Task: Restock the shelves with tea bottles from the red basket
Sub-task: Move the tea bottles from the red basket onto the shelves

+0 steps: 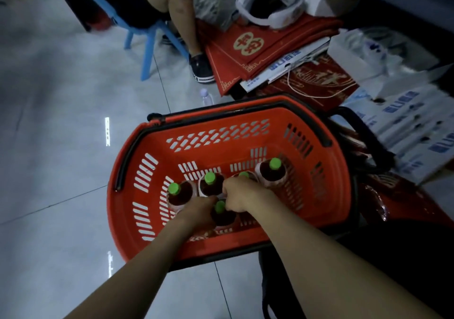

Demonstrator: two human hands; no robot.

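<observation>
- A red plastic basket (245,132) with slotted walls and black handles stands on a grey tiled floor (61,146).
- Five dark tea bottles with green caps stand upright inside it, towards its near side.
- Four form a row: the leftmost bottle (174,188), the second bottle (210,178), the half-hidden bottle (243,174) and the rightmost bottle (275,163). The nearest bottle (219,206) stands in front of the row, between the two hands.
- The right hand (242,196) is clenched, its fingers curled down around the half-hidden bottle, whose cap peeks out just beyond the knuckles.
- The left hand (199,210) reaches down between the leftmost bottle and the nearest bottle. Its fingers are hidden, so I cannot tell whether it grasps anything.
- Both bare forearms come in from the bottom edge.
- Beyond the basket lie red paper bags with gold print (248,43) and white-and-blue flat packs (405,115).
- A small clear bottle with a pale cap (206,96) stands on the floor near the basket's far rim.
- At the top, another person's leg with a dark shoe (201,69) rests beside a blue plastic chair (147,48).
</observation>
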